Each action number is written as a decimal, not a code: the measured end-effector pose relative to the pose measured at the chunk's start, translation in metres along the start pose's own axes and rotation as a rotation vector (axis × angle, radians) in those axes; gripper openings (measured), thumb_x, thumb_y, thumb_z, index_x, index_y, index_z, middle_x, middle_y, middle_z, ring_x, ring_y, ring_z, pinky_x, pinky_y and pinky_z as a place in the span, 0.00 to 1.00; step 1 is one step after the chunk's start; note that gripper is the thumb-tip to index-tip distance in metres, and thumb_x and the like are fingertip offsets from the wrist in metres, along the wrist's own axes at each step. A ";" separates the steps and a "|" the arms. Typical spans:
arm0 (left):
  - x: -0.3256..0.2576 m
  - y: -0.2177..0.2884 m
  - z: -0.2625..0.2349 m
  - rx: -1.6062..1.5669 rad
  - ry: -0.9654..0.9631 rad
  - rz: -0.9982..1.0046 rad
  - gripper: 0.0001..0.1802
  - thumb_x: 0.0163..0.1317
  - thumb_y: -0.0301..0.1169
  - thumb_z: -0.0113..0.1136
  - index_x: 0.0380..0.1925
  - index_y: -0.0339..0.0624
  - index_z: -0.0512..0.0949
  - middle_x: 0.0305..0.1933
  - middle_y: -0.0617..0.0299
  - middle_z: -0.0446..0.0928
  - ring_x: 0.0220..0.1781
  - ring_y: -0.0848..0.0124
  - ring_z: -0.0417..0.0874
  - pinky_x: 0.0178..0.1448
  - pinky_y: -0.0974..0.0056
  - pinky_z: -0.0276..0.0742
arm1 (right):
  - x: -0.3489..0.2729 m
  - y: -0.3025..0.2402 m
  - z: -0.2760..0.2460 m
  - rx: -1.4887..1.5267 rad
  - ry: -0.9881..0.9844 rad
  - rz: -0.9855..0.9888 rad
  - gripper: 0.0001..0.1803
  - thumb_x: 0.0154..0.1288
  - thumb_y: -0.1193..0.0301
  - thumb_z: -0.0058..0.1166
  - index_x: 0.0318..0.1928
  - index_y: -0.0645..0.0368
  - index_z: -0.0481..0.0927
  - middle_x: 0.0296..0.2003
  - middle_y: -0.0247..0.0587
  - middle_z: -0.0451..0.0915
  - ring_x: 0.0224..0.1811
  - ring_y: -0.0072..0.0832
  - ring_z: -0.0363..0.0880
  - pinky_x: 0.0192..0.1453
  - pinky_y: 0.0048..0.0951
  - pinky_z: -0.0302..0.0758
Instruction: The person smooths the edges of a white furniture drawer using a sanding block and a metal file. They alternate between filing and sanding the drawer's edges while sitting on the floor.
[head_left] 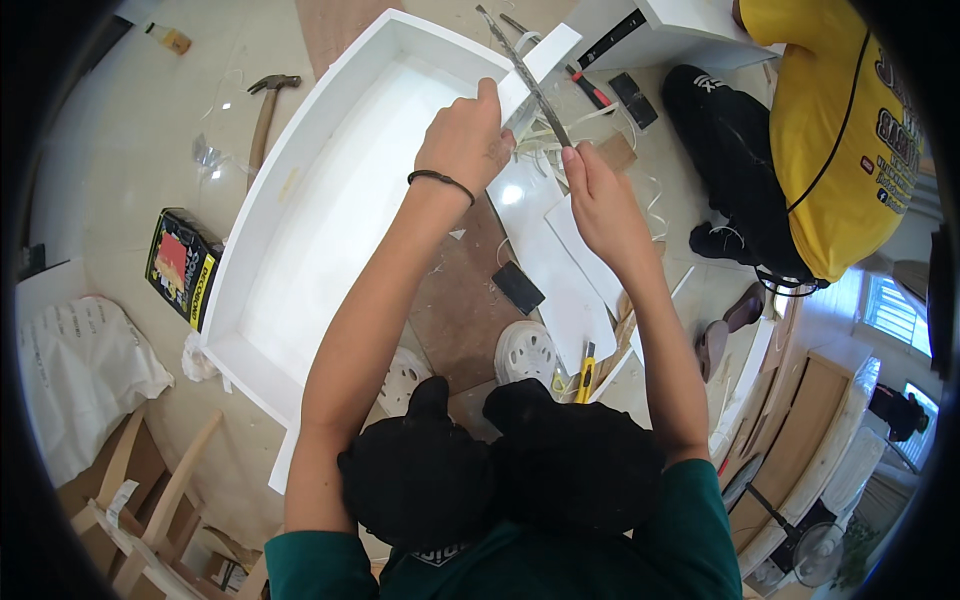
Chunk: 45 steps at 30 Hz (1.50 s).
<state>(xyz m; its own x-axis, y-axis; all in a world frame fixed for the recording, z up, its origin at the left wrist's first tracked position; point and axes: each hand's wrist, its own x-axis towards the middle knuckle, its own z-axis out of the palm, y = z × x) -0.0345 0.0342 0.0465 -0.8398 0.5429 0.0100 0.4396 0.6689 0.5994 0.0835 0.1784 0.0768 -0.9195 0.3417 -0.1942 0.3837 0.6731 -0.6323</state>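
Viewing from my remote post, I have both bare hands near the top middle of the head feed. Left hand (460, 145): fingers closed on the narrow end of a white frame (375, 165), thumb on the near side; the back of the hand hides part of that contact. Right hand (603, 205): fingers wrapped around the lower end of a long, dark, narrow tool (537, 92), thumb laid along it. The tool slants up and left, crossing over the frame's jutting white end; I cannot tell whether it touches there.

The frame, shallow and boxlike, lies to the left of the legs. Left of it on the pale floor (225, 65): a hammer (264, 120) with wooden handle, and a black box (182, 265) just beside the frame's wall. To the right, below the hands: white panels (550, 240), a dark rectangular block (517, 288) and a yellow cutter (587, 372). Beyond the right hand, I log a red-handled tool (592, 90) near a second dark block (633, 100). Farther right, a co-worker in a yellow shirt (825, 150).
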 end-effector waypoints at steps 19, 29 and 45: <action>0.016 0.016 0.006 0.085 0.389 0.315 0.10 0.65 0.31 0.64 0.46 0.45 0.83 0.54 0.56 0.82 0.43 0.55 0.85 0.46 0.58 0.81 | -0.053 0.048 0.011 0.627 0.218 0.148 0.16 0.80 0.60 0.44 0.48 0.62 0.67 0.17 0.38 0.74 0.15 0.24 0.71 0.21 0.31 0.67; 0.023 0.000 0.000 0.021 -0.046 -0.022 0.29 0.58 0.48 0.68 0.47 0.33 0.74 0.42 0.40 0.84 0.45 0.45 0.86 0.48 0.51 0.81 | -0.046 0.047 0.014 0.271 0.196 -0.069 0.13 0.77 0.66 0.45 0.54 0.62 0.69 0.27 0.58 0.81 0.31 0.60 0.81 0.36 0.52 0.75; 0.054 -0.003 0.009 0.025 -0.118 -0.020 0.31 0.61 0.52 0.64 0.44 0.31 0.77 0.35 0.42 0.84 0.40 0.51 0.86 0.47 0.54 0.79 | 0.029 0.009 0.001 -0.145 0.203 -0.221 0.20 0.80 0.60 0.39 0.40 0.66 0.73 0.25 0.61 0.82 0.31 0.59 0.84 0.36 0.55 0.81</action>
<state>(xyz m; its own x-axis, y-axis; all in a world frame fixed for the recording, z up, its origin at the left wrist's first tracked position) -0.0780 0.0659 0.0386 -0.8055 0.5847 -0.0969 0.4324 0.6915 0.5787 0.0603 0.1935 0.0651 -0.9517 0.2907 0.0989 0.1981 0.8272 -0.5258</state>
